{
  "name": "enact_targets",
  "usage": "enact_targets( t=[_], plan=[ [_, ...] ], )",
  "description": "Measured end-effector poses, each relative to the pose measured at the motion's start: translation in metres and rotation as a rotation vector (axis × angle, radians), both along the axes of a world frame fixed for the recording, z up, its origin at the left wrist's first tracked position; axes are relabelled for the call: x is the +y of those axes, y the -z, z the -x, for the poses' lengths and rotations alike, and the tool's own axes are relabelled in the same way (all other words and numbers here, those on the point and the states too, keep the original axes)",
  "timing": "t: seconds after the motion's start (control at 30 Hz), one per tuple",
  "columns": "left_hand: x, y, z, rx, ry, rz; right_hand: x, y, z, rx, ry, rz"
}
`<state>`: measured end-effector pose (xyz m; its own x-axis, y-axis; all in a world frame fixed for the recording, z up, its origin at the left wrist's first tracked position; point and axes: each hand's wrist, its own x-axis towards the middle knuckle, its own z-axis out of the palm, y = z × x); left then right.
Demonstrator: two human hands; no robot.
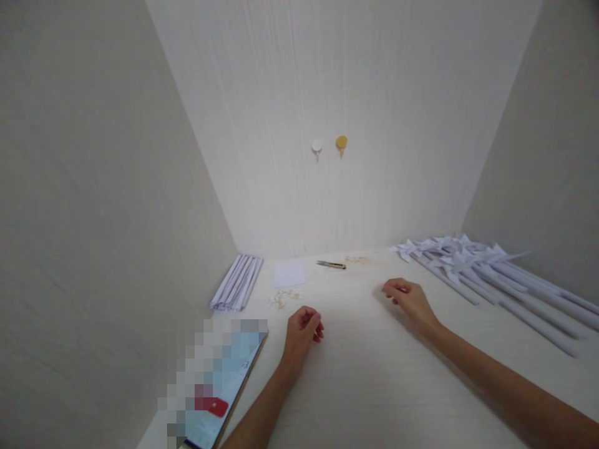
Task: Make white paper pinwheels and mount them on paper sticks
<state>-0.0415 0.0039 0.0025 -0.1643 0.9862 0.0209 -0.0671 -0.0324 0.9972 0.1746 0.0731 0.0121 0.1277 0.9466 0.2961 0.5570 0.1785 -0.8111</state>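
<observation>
Pinwheels made of white paper lie in a heap at the right of the worktop, on long paper sticks. The right hand is near them, fingers bent in and thumb close by. The left hand is loosely curled too (I cannot tell if either one has something tiny in it). Little pale bits lie just past the left hand. Behind those are a white paper square and small snips. Rolled papers lie side by side at the left.
</observation>
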Motion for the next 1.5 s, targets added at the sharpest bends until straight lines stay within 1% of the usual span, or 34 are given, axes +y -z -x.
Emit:
enact_targets(
  t=[0.07, 0.1, 0.17, 0.23, 0.3, 0.37, 0.47, 0.5, 0.53, 0.57, 0.6, 0.67, 0.7, 0.73, 0.77, 0.8, 0.83, 0.9, 0.97, 1.13, 1.23, 1.37, 1.43, 1.5],
  plan=[
    [0.001, 0.002, 0.0, 0.008, 0.008, 0.003, -0.016, 0.005, 0.03, 0.258, -0.174, 0.061],
    [0.002, 0.002, 0.0, 0.012, 0.007, 0.005, -0.024, 0.008, 0.042, 0.32, -0.241, 0.093],
    [0.002, 0.003, 0.0, 0.035, 0.006, 0.014, -0.036, 0.011, 0.057, 0.371, -0.378, 0.053],
    [0.001, 0.003, -0.001, 0.093, 0.011, 0.011, -0.043, 0.012, 0.064, 0.389, -0.464, 0.029],
    [0.0, 0.004, -0.002, 0.173, 0.018, -0.01, -0.044, 0.013, 0.064, 0.392, -0.492, 0.035],
    [-0.001, 0.006, -0.004, 0.223, 0.014, -0.022, -0.043, 0.013, 0.063, 0.394, -0.479, 0.053],
    [0.001, 0.008, -0.003, 0.222, -0.002, 0.02, -0.04, 0.014, 0.062, 0.4, -0.464, 0.066],
    [0.004, 0.007, -0.001, 0.245, -0.001, 0.035, -0.04, 0.014, 0.062, 0.398, -0.472, 0.067],
    [0.007, 0.004, 0.004, 0.31, 0.004, 0.042, -0.04, 0.014, 0.062, 0.395, -0.483, 0.07],
    [0.011, 0.001, 0.011, 0.434, 0.001, 0.013, -0.04, 0.015, 0.063, 0.392, -0.492, 0.073],
    [0.016, -0.004, 0.021, 0.61, -0.008, -0.033, -0.04, 0.016, 0.063, 0.393, -0.497, 0.075],
    [0.027, -0.017, 0.046, 1.025, -0.082, -0.148, -0.039, 0.017, 0.065, 0.403, -0.492, 0.071],
    [0.033, -0.023, 0.061, 1.225, -0.129, -0.179, -0.039, 0.018, 0.065, 0.407, -0.488, 0.066],
    [0.039, -0.029, 0.075, 1.421, -0.134, -0.16, -0.039, 0.019, 0.065, 0.403, -0.486, 0.062],
    [0.045, -0.034, 0.089, 1.607, -0.152, -0.085, -0.039, 0.02, 0.066, 0.395, -0.485, 0.058],
    [0.051, -0.038, 0.101, 1.762, -0.18, 0.017, -0.04, 0.02, 0.066, 0.378, -0.492, 0.061],
    [0.057, -0.041, 0.112, 1.877, -0.198, 0.135, -0.04, 0.02, 0.066, 0.363, -0.495, 0.06],
    [0.067, -0.045, 0.126, 1.928, -0.217, 0.233, -0.041, 0.019, 0.067, 0.348, -0.491, 0.064],
    [0.073, -0.046, 0.133, 1.945, -0.221, 0.315, -0.042, 0.017, 0.067, 0.345, -0.489, 0.07],
    [0.082, -0.046, 0.135, 1.908, -0.206, 0.465, -0.045, 0.013, 0.068, 0.344, -0.487, 0.083],
    [0.086, -0.053, 0.135, 1.872, -0.217, 0.519, -0.046, 0.012, 0.068, 0.342, -0.484, 0.101],
    [0.086, -0.069, 0.127, 1.845, -0.235, 0.534, -0.046, 0.011, 0.067, 0.337, -0.49, 0.107],
    [0.081, -0.074, 0.117, 1.843, -0.222, 0.493, -0.046, 0.01, 0.066, 0.332, -0.493, 0.108],
    [0.074, -0.076, 0.106, 1.848, -0.2, 0.434, -0.046, 0.009, 0.066, 0.321, -0.497, 0.105]
  ],
)
